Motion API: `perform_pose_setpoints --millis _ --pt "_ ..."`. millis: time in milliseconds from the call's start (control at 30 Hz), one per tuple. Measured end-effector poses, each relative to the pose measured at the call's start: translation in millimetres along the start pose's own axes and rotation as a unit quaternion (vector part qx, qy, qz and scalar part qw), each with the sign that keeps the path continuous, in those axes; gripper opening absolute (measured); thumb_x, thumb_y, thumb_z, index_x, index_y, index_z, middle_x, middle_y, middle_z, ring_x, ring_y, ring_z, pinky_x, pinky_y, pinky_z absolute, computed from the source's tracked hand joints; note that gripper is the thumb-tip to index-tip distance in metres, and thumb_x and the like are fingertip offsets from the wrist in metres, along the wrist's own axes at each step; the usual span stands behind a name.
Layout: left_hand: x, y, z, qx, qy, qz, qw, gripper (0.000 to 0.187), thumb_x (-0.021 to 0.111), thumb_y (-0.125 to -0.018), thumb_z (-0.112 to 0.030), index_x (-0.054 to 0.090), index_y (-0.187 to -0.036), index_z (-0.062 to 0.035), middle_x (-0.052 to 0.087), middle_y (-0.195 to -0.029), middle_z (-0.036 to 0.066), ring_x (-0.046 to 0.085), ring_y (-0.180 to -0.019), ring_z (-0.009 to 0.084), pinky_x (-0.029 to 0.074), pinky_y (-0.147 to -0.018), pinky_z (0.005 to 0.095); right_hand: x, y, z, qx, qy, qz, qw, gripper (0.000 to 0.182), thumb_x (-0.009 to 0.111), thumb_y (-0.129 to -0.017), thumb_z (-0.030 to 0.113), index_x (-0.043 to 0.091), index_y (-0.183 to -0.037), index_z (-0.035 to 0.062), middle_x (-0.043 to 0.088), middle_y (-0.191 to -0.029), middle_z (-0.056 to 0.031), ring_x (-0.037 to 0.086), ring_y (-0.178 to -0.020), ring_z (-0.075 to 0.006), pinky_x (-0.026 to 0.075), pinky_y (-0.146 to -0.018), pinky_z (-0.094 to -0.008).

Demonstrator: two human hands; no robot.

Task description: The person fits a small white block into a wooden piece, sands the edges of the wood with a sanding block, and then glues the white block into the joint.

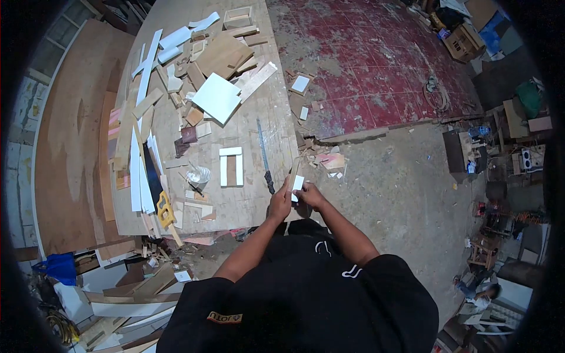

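Just past the table's front right corner, both my hands meet around a small wood piece with a white face (pixel 298 184). My left hand (pixel 280 204) is closed on its left side, where a bare wooden edge shows. From the right, the fingers of my right hand (pixel 312 196) press against the white face. A narrow saw blade with a black grip (pixel 269 181) lies on the table to the left of my left hand. Farther left is a small rectangular white-and-brown frame (pixel 223 170).
The wooden worktable (pixel 253 203) carries offcuts, a square white board (pixel 216 97), a clear plastic cup (pixel 199 175) and a yellow-handled handsaw (pixel 164 210). Scraps (pixel 332 162) lie on the floor right of the table. Another person (pixel 487 293) is at the far lower right.
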State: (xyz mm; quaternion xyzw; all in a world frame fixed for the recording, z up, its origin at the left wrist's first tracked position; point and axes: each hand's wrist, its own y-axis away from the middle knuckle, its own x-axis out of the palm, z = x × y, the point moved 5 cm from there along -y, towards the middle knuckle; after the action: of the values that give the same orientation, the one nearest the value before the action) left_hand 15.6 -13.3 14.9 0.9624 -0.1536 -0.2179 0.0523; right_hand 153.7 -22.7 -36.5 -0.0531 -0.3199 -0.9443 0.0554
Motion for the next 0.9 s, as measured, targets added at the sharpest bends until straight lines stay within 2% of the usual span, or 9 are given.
perform_pose_setpoints --millis 67,133,200,333,467,567,667,767,900 --pt "-2.1 0.4 -1.7 -0.006 -0.011 0.002 1.0 0.048 0.043 -0.097 -0.021 0.037 -0.144 -0.0169 0.06 -0.115 0.025 0.063 -0.097 0.0399 0.05 -0.08 0.0414 4.2 -5.9 -36.9 -0.045 0.181 0.029 0.982 0.021 0.061 -0.088 0.007 0.061 -0.107 -0.001 0.065 -0.089 -0.005 0.059 -0.074 -0.0129 0.053 -0.067 -0.0314" --pt "-7.4 -2.6 -3.5 -0.008 -0.018 -0.003 1.0 0.049 0.044 -0.096 -0.02 0.037 -0.144 -0.0172 0.059 -0.118 0.025 0.062 -0.099 0.0404 0.05 -0.081 0.0417 21.0 6.6 -41.4 -0.104 0.13 0.058 0.984 0.02 0.063 -0.086 0.008 0.063 -0.104 -0.0011 0.066 -0.085 -0.0041 0.06 -0.072 -0.0122 0.051 -0.068 -0.0304" --pt "-5.7 -2.0 -2.3 -0.037 -0.014 0.017 0.999 0.05 0.044 -0.095 -0.02 0.037 -0.144 -0.0169 0.058 -0.119 0.025 0.062 -0.1 0.041 0.05 -0.082 0.0425 20.9 18.8 -38.6 0.006 0.103 0.08 0.991 0.018 0.063 -0.086 0.008 0.063 -0.103 0.0 0.065 -0.08 -0.0056 0.061 -0.068 -0.0136 0.051 -0.064 -0.0315" --pt "-7.8 -1.6 -3.9 -0.027 -0.012 0.007 1.0 0.049 0.044 -0.095 -0.021 0.038 -0.143 -0.0155 0.059 -0.117 0.026 0.061 -0.1 0.041 0.05 -0.082 0.0421 4.6 16.8 -16.2 0.077 -0.007 0.034 0.996 0.015 0.063 -0.086 0.01 0.063 -0.097 -0.0006 0.065 -0.078 -0.0079 0.062 -0.062 -0.0152 0.051 -0.059 -0.0314" --pt "-3.5 -1.1 0.5 -0.006 -0.012 -0.009 1.0 0.048 0.044 -0.095 -0.018 0.04 -0.142 -0.0137 0.059 -0.114 0.029 0.062 -0.099 0.0409 0.049 -0.082 0.0413 -22.7 4.2 -5.0 0.022 0.08 -0.022 0.996 0.017 0.064 -0.083 0.014 0.062 -0.085 -0.0028 0.065 -0.073 -0.0103 0.062 -0.058 -0.0167 0.05 -0.055 -0.0295" --pt "-3.4 -1.3 -3.0 0.027 -0.02 -0.027 0.999 0.048 0.044 -0.095 -0.016 0.04 -0.142 -0.0127 0.059 -0.116 0.028 0.062 -0.1 0.0406 0.049 -0.083 0.0409 -13.2 9.9 6.7 0.046 0.204 0.028 0.977 0.017 0.066 -0.076 0.016 0.066 -0.074 -0.001 0.065 -0.065 -0.0083 0.063 -0.059 -0.0167 0.05 -0.057 -0.0309" --pt "-3.2 0.0 -8.7 0.006 -0.017 -0.011 1.0 0.048 0.044 -0.095 -0.015 0.039 -0.143 -0.0125 0.058 -0.117 0.028 0.061 -0.102 0.0406 0.049 -0.084 0.0408 -5.3 2.8 10.4 -0.034 0.303 -0.01 0.952 0.019 0.067 -0.075 0.018 0.069 -0.08 -0.0001 0.067 -0.069 -0.0097 0.064 -0.061 -0.0167 0.051 -0.059 -0.0332" --pt "-2.2 0.2 -5.2 -0.013 -0.016 -0.001 1.0 0.048 0.045 -0.095 -0.015 0.038 -0.143 -0.0131 0.059 -0.116 0.027 0.061 -0.102 0.0407 0.049 -0.084 0.0409 -6.3 -10.2 12.6 -0.049 0.354 -0.031 0.934 0.022 0.068 -0.075 0.02 0.07 -0.081 -0.001 0.068 -0.072 -0.0118 0.065 -0.063 -0.018 0.051 -0.06 -0.0336" --pt "-2.1 -0.5 -7.6 -0.007 -0.007 0.004 1.0 0.048 0.044 -0.096 -0.016 0.038 -0.143 -0.0137 0.059 -0.115 0.027 0.061 -0.102 0.0406 0.049 -0.084 0.0408 -11.1 -5.6 34.7 -0.046 0.301 -0.026 0.952 0.025 0.071 -0.074 0.021 0.069 -0.082 -0.0026 0.069 -0.073 -0.0142 0.067 -0.067 -0.0215 0.052 -0.062 -0.0351"
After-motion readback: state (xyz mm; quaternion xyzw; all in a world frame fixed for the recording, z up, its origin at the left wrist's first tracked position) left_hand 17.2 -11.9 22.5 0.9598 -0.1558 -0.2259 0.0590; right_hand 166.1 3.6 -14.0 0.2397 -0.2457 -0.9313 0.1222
